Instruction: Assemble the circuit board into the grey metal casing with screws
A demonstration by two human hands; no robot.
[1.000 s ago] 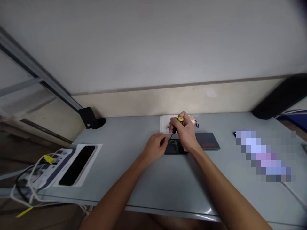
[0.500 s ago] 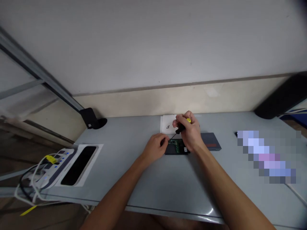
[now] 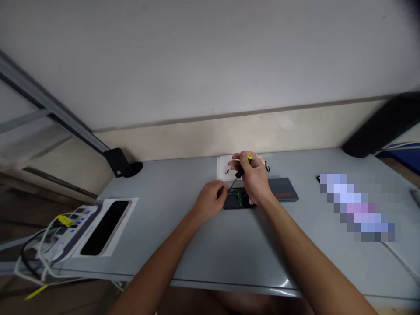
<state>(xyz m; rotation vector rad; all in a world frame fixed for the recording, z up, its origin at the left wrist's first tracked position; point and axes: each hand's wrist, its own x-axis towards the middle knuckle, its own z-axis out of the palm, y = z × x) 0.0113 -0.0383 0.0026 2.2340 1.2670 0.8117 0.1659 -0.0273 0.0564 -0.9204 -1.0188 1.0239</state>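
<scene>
My right hand is closed round a small screwdriver with a black grip and yellow cap, its tip angled down to the left onto a green circuit board. The board lies in a dark open case on the grey table. My left hand rests curled at the case's left edge, fingertips pinched by the screwdriver tip; what they hold is hidden. A white sheet behind the case carries a few tiny dark screws.
A dark grey cover with a red stripe lies right of my right hand. A white power strip with cables and a black slot sit at the table's left end. A black clamp foot stands back left.
The screwdriver handle swung from right-tilted back to more upright, and my right hand shifted slightly left and up. My left hand stayed at the case's edge.
</scene>
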